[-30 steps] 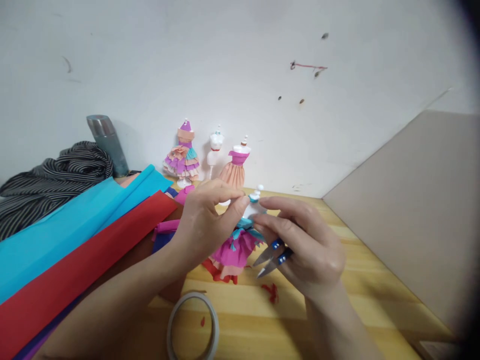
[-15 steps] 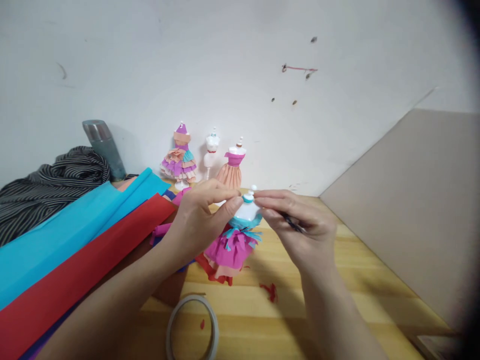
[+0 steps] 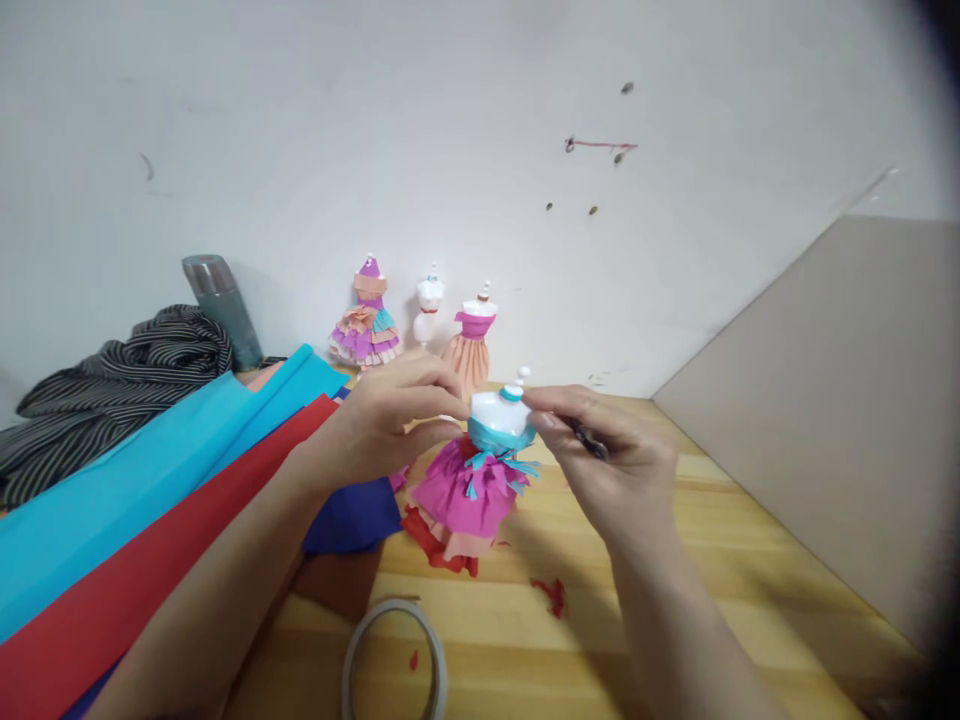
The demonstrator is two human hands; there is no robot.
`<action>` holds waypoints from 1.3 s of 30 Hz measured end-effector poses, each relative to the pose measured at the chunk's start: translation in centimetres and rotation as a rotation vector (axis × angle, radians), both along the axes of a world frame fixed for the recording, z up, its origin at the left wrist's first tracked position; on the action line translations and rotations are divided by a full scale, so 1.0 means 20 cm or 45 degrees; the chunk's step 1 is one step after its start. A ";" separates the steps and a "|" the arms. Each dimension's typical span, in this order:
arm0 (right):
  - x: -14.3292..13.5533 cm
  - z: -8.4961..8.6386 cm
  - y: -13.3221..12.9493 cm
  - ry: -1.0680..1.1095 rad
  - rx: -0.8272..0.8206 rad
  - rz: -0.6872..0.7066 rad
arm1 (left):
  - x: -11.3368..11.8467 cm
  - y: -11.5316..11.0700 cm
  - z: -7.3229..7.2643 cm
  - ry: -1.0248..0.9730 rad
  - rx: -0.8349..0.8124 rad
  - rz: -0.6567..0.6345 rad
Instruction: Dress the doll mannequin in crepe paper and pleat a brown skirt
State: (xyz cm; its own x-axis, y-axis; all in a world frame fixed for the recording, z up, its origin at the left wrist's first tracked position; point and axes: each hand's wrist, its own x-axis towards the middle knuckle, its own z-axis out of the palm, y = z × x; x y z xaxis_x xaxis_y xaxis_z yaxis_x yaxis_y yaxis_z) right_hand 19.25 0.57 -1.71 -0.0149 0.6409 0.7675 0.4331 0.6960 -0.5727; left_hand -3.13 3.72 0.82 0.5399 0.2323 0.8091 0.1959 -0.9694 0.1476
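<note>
A small white dress form (image 3: 500, 412) stands on the table, tilted slightly. Around its neck runs a teal band (image 3: 511, 394), and its dress has a blue top and a ruffled magenta skirt (image 3: 465, 495) over peach and red layers. Just left of the bust is my left hand (image 3: 401, 405), thumb and fingers apart with nothing between them. My right hand (image 3: 611, 450) has its thumb and forefinger pinched together at the right side of the neck. Tucked in that hand is a slim dark tool (image 3: 591, 442), mostly hidden by the fingers.
Behind are three more dress forms, one in a tiered dress (image 3: 367, 325). Crepe paper in blue (image 3: 150, 460) and red (image 3: 195, 535) lies left, near striped cloth (image 3: 135, 360) and a flask (image 3: 225, 310). A tape roll (image 3: 352, 665) and red scraps (image 3: 551, 595) lie in front.
My left hand has let go of the neck and drawn back left, its fingers parting. My right hand stays at the neck. The view has shifted slightly.
</note>
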 end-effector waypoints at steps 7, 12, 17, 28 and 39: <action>-0.01 0.01 -0.02 -0.011 0.009 -0.008 | 0.02 0.04 -0.04 -0.035 0.144 0.130; -0.01 0.02 -0.02 -0.043 0.063 0.052 | 0.02 0.03 -0.04 -0.067 -0.085 -0.041; -0.03 0.03 -0.01 -0.058 0.075 0.101 | 0.01 0.00 -0.03 -0.042 -0.230 -0.148; 0.12 0.20 -0.20 -0.498 -0.183 0.093 | 0.02 -0.02 -0.01 -0.094 -0.125 -0.040; 0.21 0.16 -0.13 -0.900 -0.110 0.340 | 0.02 -0.01 -0.02 -0.136 -0.192 -0.059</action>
